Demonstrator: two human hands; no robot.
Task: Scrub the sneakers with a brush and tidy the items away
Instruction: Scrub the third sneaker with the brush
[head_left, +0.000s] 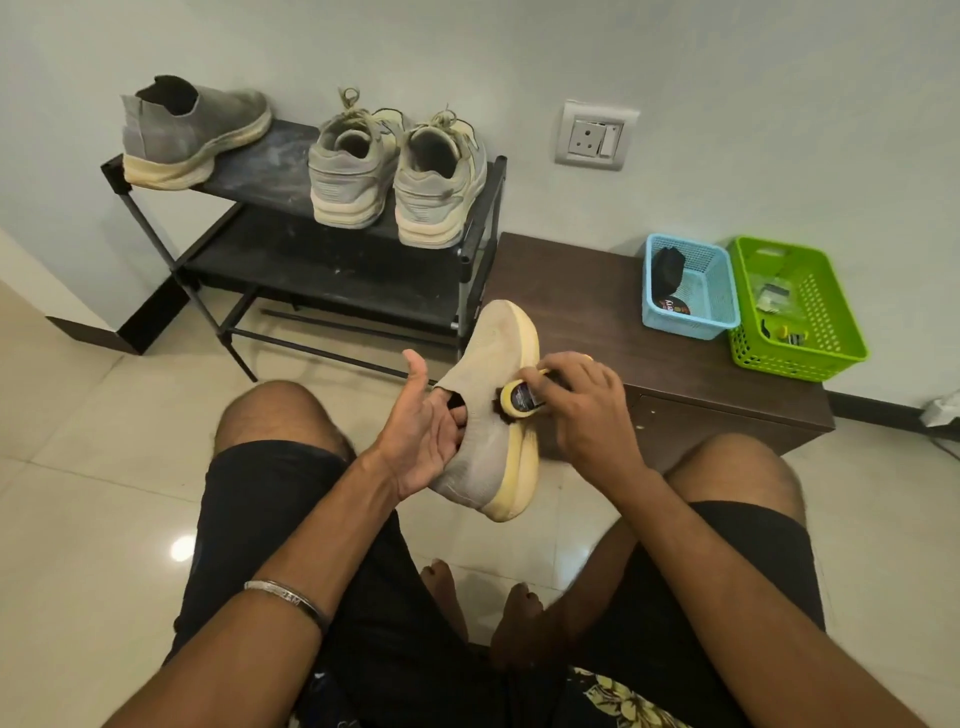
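Pale floor tiles and a grey wall are framing the scene, with the person sitting low, knees apart, and working between them.

From the head view, the left hand is reaching into the collar of a beige sneaker; its fingers are tucked inside the opening while the thumb is sticking up free, so the hand is clamped on the shoe from within, probably to keep the knit upper stretched and steady against the strokes. The sneaker is lying on its side in the air, sole turned toward the right hand, toe pointing away. That hand is curling round a yellow brush and pressing its dark bristles against the upper just above the sole edge, right beside the left fingers.

Beyond the right hand, a dark bench is carrying a blue basket and, touching it farther right, a green basket, both holding small items too unclear to name; these are likely waiting for the tidy-up. Beyond the left hand, a black rack is holding a grey sneaker on its top shelf and a laced pair nearer the bench.

Scrubbing seems to be under way, with the shoes on the rack apparently still dirty.
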